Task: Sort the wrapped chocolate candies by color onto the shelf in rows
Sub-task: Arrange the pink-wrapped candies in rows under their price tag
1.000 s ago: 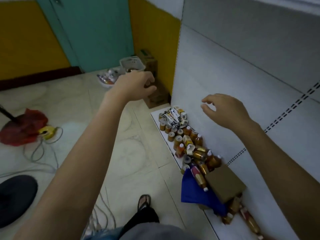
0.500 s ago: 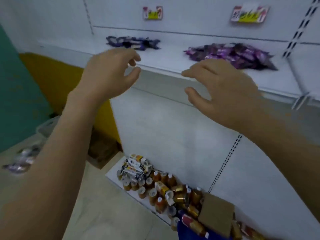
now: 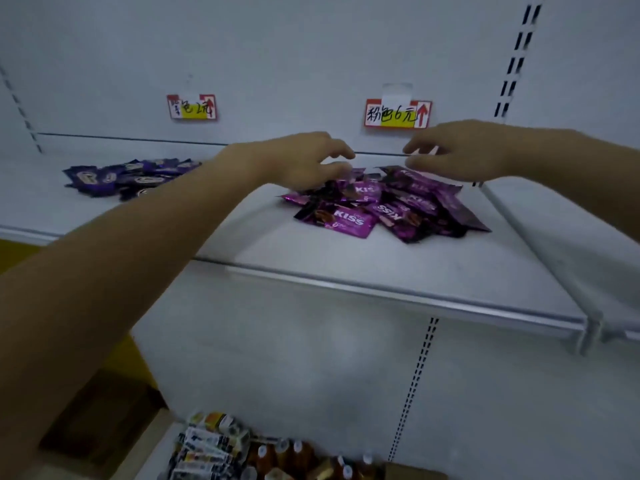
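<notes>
Candies: pink-purple KISS pile (image 3: 381, 206) mid-shelf (image 3: 346, 268); dark blue pile (image 3: 131, 176) far left.
Left hand (image 3: 294, 161): fingers loosely apart at the KISS pile's far-left edge, gripping nothing.
Right hand (image 3: 460, 150): fingers apart, hovering over its far-right side.

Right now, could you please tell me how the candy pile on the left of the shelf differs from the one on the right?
The left pile is dark blue-violet, while the right pile is bright magenta. The left pile lies low and spread out, while the right pile is heaped higher. No hand is near the left pile; the left hand and right hand reach over the right pile. Both piles are wrapped candies on the same white shelf.
</notes>
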The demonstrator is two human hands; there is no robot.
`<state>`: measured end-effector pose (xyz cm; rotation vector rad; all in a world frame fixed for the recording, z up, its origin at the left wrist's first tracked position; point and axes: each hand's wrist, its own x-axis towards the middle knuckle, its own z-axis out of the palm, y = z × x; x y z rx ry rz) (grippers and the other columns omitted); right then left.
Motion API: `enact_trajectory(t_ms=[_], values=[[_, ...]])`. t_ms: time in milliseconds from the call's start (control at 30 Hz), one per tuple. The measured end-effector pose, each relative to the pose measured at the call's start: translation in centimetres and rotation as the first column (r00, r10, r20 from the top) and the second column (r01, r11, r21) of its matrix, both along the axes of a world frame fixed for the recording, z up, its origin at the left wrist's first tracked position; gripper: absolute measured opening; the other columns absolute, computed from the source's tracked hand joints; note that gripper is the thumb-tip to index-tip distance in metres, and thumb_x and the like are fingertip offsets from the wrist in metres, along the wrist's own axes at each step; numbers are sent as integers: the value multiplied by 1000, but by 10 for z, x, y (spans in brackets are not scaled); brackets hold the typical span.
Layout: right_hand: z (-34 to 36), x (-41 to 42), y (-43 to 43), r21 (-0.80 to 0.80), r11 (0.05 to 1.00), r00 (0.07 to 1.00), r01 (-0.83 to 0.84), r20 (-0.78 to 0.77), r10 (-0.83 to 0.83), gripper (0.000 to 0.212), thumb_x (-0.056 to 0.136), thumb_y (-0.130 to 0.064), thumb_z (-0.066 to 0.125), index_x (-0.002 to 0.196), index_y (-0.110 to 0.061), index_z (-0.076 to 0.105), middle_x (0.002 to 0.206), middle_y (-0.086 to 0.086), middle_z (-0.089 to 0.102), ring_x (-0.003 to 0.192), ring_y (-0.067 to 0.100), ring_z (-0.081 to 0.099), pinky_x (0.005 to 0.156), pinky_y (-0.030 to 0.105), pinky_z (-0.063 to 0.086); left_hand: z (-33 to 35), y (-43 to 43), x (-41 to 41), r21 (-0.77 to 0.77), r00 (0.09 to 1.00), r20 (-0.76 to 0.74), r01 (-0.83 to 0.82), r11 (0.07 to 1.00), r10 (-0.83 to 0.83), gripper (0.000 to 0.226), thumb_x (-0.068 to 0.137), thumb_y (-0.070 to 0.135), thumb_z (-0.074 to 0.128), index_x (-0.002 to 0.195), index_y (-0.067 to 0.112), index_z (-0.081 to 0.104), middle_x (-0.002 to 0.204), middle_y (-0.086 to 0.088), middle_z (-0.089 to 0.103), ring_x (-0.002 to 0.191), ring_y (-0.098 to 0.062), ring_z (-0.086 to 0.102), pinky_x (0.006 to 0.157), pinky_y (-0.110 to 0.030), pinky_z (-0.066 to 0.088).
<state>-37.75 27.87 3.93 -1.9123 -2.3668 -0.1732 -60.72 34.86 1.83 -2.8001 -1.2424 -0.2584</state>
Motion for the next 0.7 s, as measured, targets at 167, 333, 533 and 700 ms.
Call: enact_trajectory(t_ms=[167, 333, 533, 700], values=[[-15, 0, 37, -151, 988, 986, 29, -157, -53, 52, 99, -46, 31, 143, -19, 37, 150, 2, 36, 136, 18, 33, 108, 28, 21, -12, 35, 21, -292, 996, -30, 72, 954, -85, 59, 98, 53, 30, 150, 27, 23, 157, 1, 23, 143, -15, 19, 115, -29, 9], [-38, -5, 50, -227, 973, 962, 33, -258, -93, 49, 99, -43, 35, 145, -24, 35, 152, -5, 32, 139, 14, 29, 112, 29, 16, -25, 46, 29, -378, 982, 31, 183, 907, -185, 75, 82, 69, 24, 149, 35, 24, 154, 5, 30, 139, -15, 29, 117, -38, 16], [-28, 0, 16, -320, 946, 914, -41, -395, -94, 32, 94, -32, 52, 124, -39, 54, 123, -18, 57, 114, 2, 53, 98, 23, 39, -27, 34, 10, -422, 958, 150, 285, 861, -244, 53, 95, 52, 36, 143, 31, 37, 138, 10, 43, 123, -3, 36, 94, -7, 25], [-18, 2, -3, -323, 946, 858, -35, -495, -138, 33, 85, -38, 61, 117, -44, 59, 118, -25, 60, 109, -8, 54, 97, 21, 40, -19, 24, 3, -493, 952, 204, 300, 816, -227, 51, 97, 45, 19, 140, 29, 43, 129, 20, 44, 119, 7, 42, 94, -4, 24]])
